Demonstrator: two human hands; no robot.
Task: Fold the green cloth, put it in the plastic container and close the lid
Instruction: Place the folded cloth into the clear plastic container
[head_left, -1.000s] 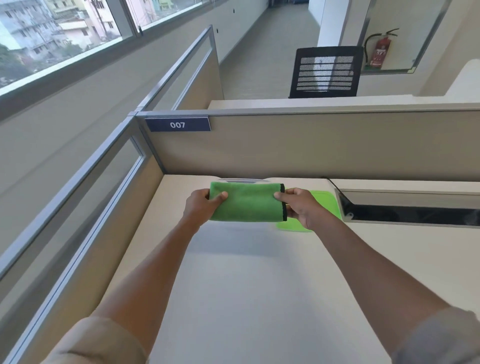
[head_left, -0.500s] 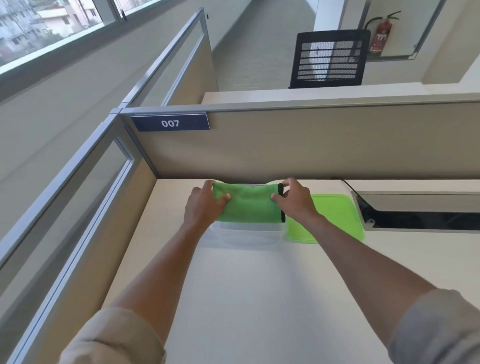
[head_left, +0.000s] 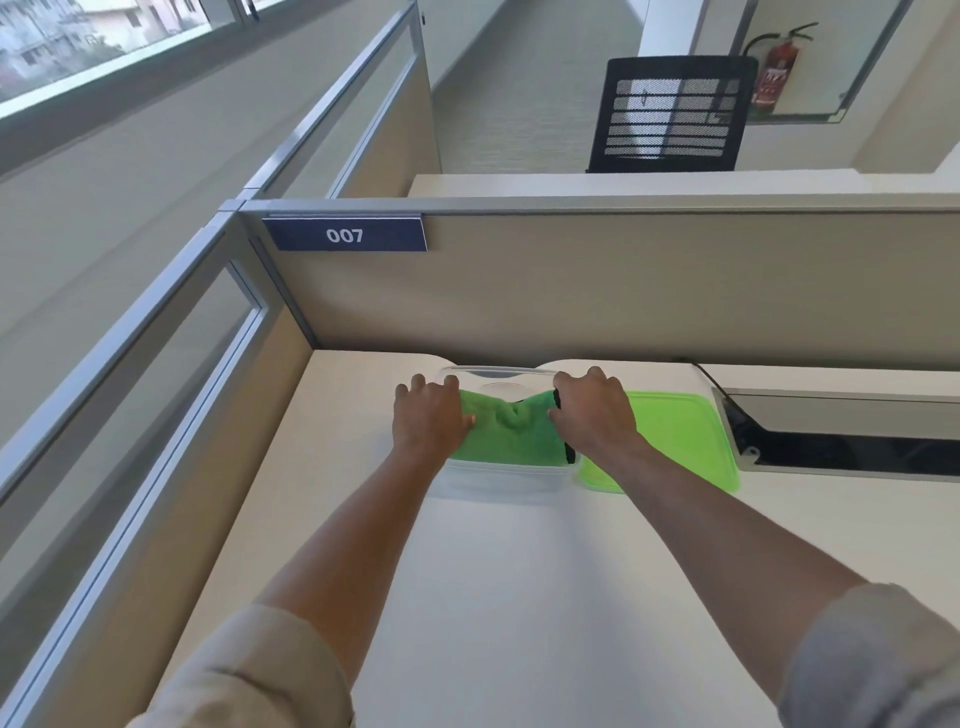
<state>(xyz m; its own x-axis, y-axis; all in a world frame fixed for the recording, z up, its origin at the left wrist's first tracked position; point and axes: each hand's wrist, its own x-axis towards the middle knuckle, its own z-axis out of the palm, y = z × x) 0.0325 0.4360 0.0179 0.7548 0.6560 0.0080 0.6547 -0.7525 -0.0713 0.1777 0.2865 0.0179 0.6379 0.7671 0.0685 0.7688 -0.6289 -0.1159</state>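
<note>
Left hand (head_left: 434, 415): closed on the left end of the green cloth (head_left: 511, 431), thumb on top of the fabric and fingers curled over the container's left rim.

Green cloth: already folded into a small rectangle with a dark edge trim at its right end. It lies within the opening of the container, sagging and wrinkled in the middle. Whether it rests on the bottom cannot be told.

Container (head_left: 498, 480): clear plastic, standing open on the desk (head_left: 519, 597) close to the partition (head_left: 623, 291). The rear rim shows above the cloth; the front wall shows below it.

Right hand (head_left: 592, 413): clamped on the right end of the cloth at the dark trim, knuckles up, over the container's right rim.

Lid (head_left: 675, 436): green, lying flat on the desk just beside the container on the right, partly hidden by the right forearm. Untouched.

Done: folding appears complete; the cloth is at, and largely inside, the container.

Left: both hands must let go and the cloth be pressed flat below the rim, in my judgement. The lid is then to be lifted, set over the opening and pressed shut.

Risk: a bunched middle could stand proud and stop the lid seating.
</note>
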